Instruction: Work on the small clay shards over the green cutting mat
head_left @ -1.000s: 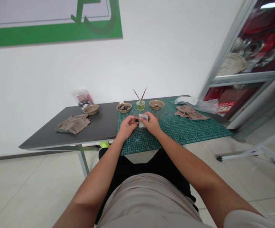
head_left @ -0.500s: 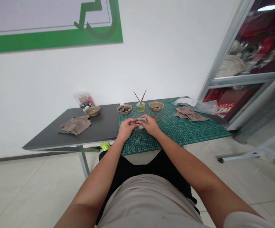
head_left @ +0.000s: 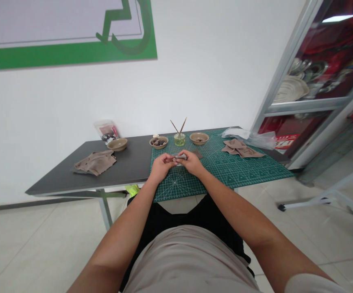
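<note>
Shift of the small pale-grey patterned cloth [head_left: 181,156]: gathered from an open sheet into a narrow bundle at the fingers.
Left hand [head_left: 161,167]: pinching a small brownish piece [head_left: 174,159] between thumb and fingertips, exact shape too small to tell.
Right hand [head_left: 192,163]: curled, gripping the cloth between thumb and fingers, close against the left fingertips.
Green gridded cutting mat [head_left: 176,183]: beneath and around both hands' fingers.
Flat brown-grey piece [head_left: 198,154]: on the mat, just beyond the right knuckles.
Clear glass jar with yellow-green liquid and two thin sticks [head_left: 179,141]: straight beyond the fingers.
Tan bowl of dark and brown lumps [head_left: 158,147]: beyond the left fingers.
Tan bowl with a few small dark bits [head_left: 199,143]: beyond the right fingers.
Crumpled brown cloths [head_left: 96,162]: well apart from the fingers, one on either side.
</note>
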The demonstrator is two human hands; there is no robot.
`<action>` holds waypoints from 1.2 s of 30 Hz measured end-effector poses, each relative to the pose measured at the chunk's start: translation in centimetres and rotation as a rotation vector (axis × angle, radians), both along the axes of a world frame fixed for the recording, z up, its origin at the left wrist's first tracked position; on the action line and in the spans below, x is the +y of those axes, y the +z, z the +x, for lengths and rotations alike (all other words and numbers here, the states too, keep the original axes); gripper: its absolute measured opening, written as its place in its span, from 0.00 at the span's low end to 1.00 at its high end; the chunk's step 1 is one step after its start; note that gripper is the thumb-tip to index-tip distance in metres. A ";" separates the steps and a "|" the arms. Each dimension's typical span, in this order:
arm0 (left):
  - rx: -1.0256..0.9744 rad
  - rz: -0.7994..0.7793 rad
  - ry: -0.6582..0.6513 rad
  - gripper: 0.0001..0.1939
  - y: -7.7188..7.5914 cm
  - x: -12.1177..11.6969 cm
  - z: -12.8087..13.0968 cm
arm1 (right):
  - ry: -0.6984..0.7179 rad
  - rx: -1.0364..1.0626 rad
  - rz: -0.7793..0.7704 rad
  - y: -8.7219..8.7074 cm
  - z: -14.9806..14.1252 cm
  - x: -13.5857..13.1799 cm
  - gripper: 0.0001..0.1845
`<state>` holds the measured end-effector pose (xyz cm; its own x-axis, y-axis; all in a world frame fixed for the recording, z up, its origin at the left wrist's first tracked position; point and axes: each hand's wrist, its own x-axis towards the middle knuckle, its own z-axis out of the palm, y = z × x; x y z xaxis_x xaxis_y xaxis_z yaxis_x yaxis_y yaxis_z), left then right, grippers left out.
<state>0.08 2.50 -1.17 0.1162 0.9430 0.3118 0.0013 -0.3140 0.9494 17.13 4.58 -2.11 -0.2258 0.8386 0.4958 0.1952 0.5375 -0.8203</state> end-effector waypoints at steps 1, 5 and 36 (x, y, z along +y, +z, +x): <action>0.020 -0.003 0.003 0.14 0.0 0.0 0.0 | 0.000 0.027 -0.017 0.0 0.0 0.1 0.10; 0.061 -0.049 -0.033 0.16 0.1 -0.1 0.2 | -0.013 0.098 -0.046 0.0 0.1 0.2 0.13; 0.265 0.002 0.130 0.09 1.0 -0.7 0.2 | -0.053 -0.234 0.154 0.2 -0.3 -0.3 0.03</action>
<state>0.28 1.79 -0.16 0.0724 0.9549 0.2881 0.2897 -0.2965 0.9100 16.87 4.23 -1.90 -0.3072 0.7710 0.5579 0.4010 0.6365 -0.6588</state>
